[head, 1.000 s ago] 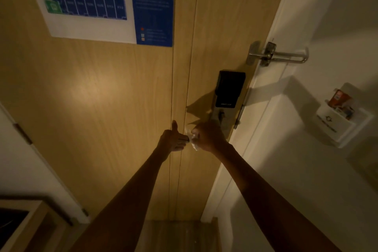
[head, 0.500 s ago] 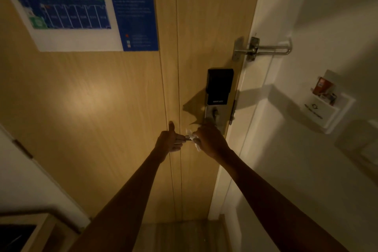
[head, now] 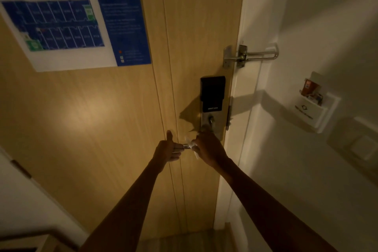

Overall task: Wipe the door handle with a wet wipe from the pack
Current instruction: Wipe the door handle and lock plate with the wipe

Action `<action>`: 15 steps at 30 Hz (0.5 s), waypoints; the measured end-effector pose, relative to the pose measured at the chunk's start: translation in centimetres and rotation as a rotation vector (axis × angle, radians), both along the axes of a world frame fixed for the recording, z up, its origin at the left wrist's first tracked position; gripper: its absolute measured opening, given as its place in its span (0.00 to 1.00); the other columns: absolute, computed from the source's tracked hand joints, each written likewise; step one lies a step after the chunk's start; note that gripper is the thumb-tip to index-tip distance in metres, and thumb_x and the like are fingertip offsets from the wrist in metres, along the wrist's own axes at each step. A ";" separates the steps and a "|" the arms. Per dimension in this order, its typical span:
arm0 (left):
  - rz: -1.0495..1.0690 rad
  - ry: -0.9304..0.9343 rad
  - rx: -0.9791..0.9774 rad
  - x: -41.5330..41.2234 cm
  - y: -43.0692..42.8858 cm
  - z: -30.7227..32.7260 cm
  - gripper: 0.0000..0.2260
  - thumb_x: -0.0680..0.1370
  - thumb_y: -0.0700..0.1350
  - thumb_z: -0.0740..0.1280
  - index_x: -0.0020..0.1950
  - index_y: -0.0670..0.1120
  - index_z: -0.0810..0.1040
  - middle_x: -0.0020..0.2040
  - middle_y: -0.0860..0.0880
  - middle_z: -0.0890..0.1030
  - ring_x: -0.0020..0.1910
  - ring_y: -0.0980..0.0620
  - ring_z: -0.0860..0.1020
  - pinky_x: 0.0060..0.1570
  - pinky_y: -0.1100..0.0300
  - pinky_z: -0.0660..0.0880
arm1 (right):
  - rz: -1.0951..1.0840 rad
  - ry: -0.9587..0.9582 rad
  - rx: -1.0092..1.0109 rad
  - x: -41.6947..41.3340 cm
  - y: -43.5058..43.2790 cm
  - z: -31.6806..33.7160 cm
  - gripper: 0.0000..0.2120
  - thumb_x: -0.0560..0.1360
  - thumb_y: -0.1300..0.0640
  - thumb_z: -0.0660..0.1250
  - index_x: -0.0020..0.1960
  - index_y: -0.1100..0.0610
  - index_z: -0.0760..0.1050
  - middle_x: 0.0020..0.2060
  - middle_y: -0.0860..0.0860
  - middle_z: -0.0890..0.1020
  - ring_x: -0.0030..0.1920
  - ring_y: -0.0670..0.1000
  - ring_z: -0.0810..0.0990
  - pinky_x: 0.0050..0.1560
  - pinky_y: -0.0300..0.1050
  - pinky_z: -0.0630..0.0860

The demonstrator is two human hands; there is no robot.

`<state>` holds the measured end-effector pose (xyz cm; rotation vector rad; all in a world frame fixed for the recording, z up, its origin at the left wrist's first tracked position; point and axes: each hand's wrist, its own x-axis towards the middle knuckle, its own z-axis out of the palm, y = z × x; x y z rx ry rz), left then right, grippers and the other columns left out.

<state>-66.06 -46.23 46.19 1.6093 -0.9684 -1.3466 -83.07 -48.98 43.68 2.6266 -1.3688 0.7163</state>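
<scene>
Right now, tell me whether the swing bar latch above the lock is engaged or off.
Engaged, it seems: the swing bar latch spans from the door across to the white frame, its loop over the door-side piece.

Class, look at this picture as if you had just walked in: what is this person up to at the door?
A person is cleaning a door handle. The left hand grips the free end of the metal lever, thumb up, steadying it. The right hand is closed around a white wet wipe wrapped on the lever nearer the lock plate. A short bare stretch of metal shows between the two hands. The wipe pack is not in view.
</scene>
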 end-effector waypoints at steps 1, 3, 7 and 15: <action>0.010 0.010 0.002 -0.1 -0.1 0.0 0.36 0.80 0.64 0.47 0.51 0.34 0.81 0.40 0.42 0.83 0.35 0.49 0.80 0.32 0.61 0.77 | 0.004 -0.010 0.015 0.1 0.0 0.4 0.07 0.78 0.54 0.66 0.50 0.55 0.82 0.46 0.50 0.84 0.49 0.46 0.82 0.56 0.40 0.77; 0.024 0.032 0.024 -0.1 -0.2 0.2 0.36 0.79 0.64 0.47 0.49 0.34 0.81 0.36 0.43 0.82 0.31 0.49 0.78 0.30 0.63 0.75 | -0.002 -0.017 0.032 0.4 -0.2 0.6 0.07 0.78 0.53 0.66 0.47 0.55 0.82 0.43 0.49 0.84 0.47 0.46 0.82 0.55 0.40 0.77; 0.028 0.040 0.040 0.0 -0.5 -0.1 0.36 0.79 0.64 0.47 0.43 0.37 0.82 0.33 0.44 0.81 0.30 0.49 0.76 0.32 0.61 0.73 | 0.007 -0.041 0.024 0.8 -0.2 0.3 0.06 0.77 0.55 0.68 0.47 0.55 0.82 0.44 0.49 0.84 0.48 0.46 0.82 0.56 0.43 0.78; -0.004 0.004 0.009 -0.2 0.2 0.3 0.35 0.80 0.62 0.47 0.52 0.35 0.81 0.43 0.42 0.83 0.38 0.47 0.80 0.42 0.56 0.78 | 0.032 0.085 -0.134 -3.0 0.4 0.2 0.12 0.70 0.58 0.76 0.53 0.54 0.82 0.48 0.51 0.84 0.54 0.51 0.82 0.56 0.45 0.78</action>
